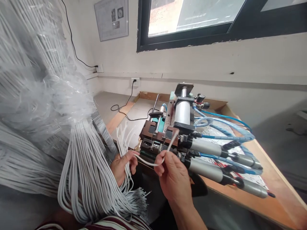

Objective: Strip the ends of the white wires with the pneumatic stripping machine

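Observation:
My left hand (123, 166) is closed round a small bunch of white cables (122, 142), whose ends fan out above the thumb. From it a single white cable (148, 164) runs across to my right hand (173, 175), which pinches it near one end. That end points up in front of the brown clamp blocks of a pneumatic machine (157, 134). Beside my left forearm hangs a thick bundle of grey-white cables (88, 166), looped at the bottom, with cut ends near my lap. My left palm is partly hidden by the cables.
Silver air cylinders (208, 148) and blue air hoses (216, 137) stick out to the right over the wooden-edged bench (268, 156). Plastic-wrapped cable bundles (69, 95) fill the left side. A black power cord (130, 99) runs from a wall socket (135, 82) across the bench.

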The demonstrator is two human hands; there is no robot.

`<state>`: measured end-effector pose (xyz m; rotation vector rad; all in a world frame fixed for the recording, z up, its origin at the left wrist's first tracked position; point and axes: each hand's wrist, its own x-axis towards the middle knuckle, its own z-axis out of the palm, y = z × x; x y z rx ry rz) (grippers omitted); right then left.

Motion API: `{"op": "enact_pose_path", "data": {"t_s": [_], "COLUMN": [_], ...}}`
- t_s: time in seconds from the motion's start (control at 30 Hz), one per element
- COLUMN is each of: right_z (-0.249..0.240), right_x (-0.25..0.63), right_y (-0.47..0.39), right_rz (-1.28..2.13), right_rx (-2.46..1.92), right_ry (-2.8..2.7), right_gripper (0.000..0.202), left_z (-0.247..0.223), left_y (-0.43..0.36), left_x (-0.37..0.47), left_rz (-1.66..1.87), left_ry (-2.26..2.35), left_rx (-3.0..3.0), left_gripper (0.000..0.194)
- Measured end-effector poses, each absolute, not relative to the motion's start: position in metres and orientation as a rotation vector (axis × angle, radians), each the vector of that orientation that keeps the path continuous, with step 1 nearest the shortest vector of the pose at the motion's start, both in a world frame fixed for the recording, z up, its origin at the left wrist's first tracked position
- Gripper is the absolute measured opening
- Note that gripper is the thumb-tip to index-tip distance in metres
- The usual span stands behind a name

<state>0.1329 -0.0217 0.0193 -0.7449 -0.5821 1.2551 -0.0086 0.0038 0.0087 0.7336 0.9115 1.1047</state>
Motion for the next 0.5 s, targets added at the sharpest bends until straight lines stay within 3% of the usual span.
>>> {"op": "enact_pose_path", "data": {"t_s": [0.23, 0.5], "right_z": [-0.028, -0.023], "right_x": [0.118, 0.114], "right_y": [-0.018, 0.001], "right_rz": [1.398, 1.483], "right_rx": [-0.847, -0.685], "right_ry": [-0.404, -0.197], "right_gripper": [0.024, 0.024], "left_z": [0.002, 0.006], "left_y": [0.017, 0.016], "left_x": [-0.015, -0.011], "left_rz": [1.390, 1.366], "left_ry": [1.160, 1.142], "left_rx": [0.683, 0.720], "left_gripper": [0.036, 0.035]}}
